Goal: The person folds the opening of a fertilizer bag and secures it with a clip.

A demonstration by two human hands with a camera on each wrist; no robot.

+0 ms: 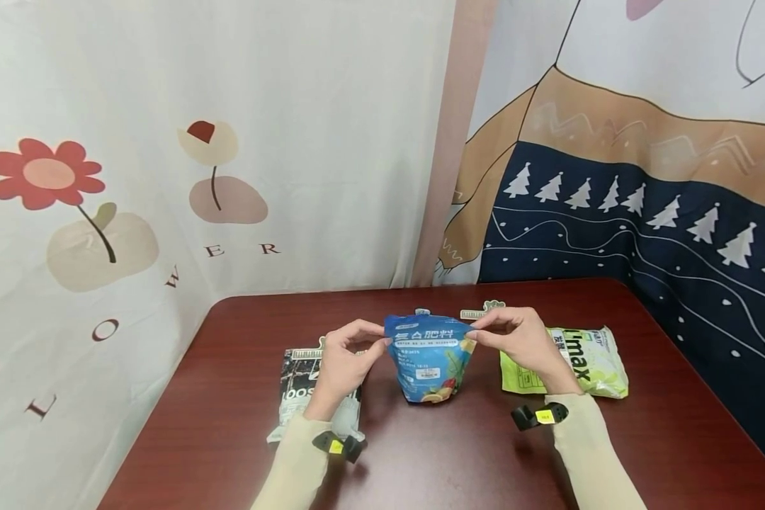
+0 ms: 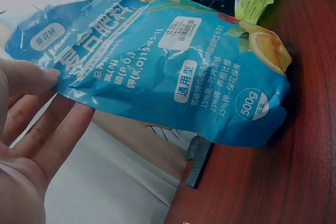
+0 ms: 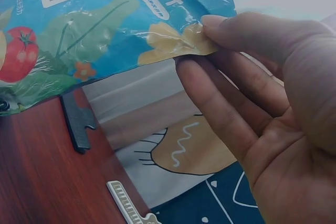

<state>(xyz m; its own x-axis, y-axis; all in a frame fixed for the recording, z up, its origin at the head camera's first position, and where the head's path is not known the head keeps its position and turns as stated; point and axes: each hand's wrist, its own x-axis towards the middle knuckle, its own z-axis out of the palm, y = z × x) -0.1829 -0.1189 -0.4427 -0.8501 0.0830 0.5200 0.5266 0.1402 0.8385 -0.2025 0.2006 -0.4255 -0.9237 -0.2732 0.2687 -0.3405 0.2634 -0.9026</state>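
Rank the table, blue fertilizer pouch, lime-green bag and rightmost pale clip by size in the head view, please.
1. Table
2. Blue fertilizer pouch and lime-green bag, unranked: similar, bag partly hidden
3. Rightmost pale clip

The dark red-brown wood-grain table (image 1: 446, 453) supports the following. Left: one black-and-white bag (image 1: 295, 382), lying flat, with a pale ruler-edged clip (image 1: 303, 353) along its top edge. Right: one lime-green bag (image 1: 602, 365), lying flat. Rear: one dark clip (image 3: 76, 127); to its right, a second pale clip (image 3: 122, 199).
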